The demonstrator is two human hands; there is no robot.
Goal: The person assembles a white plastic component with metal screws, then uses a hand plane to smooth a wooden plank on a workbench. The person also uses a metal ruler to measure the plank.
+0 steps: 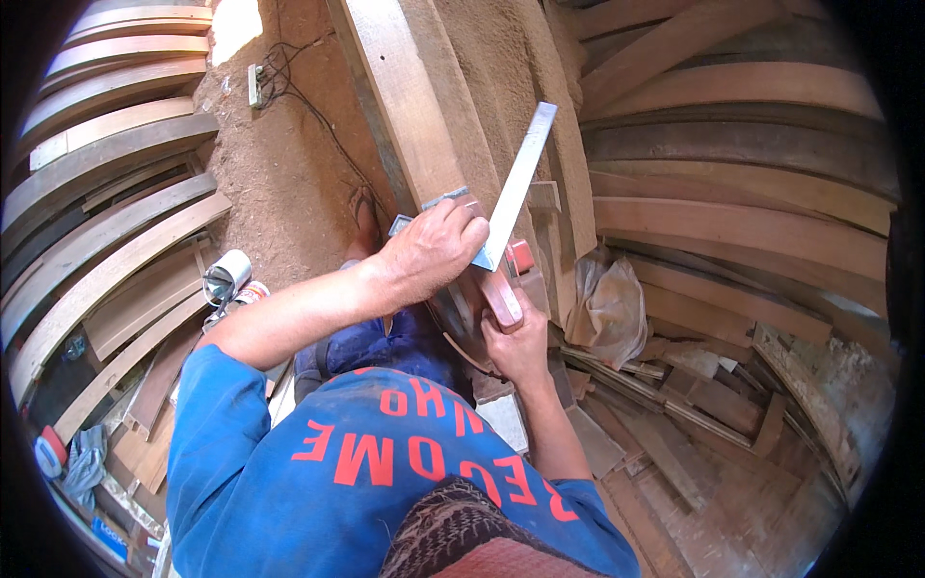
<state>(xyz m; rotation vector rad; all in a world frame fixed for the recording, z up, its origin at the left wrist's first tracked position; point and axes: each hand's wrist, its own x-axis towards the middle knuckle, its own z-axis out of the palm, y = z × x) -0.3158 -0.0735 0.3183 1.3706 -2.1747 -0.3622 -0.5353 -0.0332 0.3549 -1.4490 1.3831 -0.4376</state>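
My left hand (434, 249) is closed over the base of a metal try square (520, 183). Its silver blade points up and to the right, across a sawdust-covered surface. Under the square lies a short reddish piece of wood (501, 301), its near end rounded. My right hand (520, 339) grips that near end from below and the right, with the thumb along its side. Both hands are close together at the near end of a long wooden beam (409, 106). My left fingers hide much of where the square meets the wood.
A red object (520, 256) sits just beyond my right hand. Crumpled plastic (609, 306) lies to the right. Stacked boards (732, 154) line the right side, and more planks (106, 144) the left. Cables (328, 125) cross the sandy floor. Metal cans (229, 272) stand near my left elbow.
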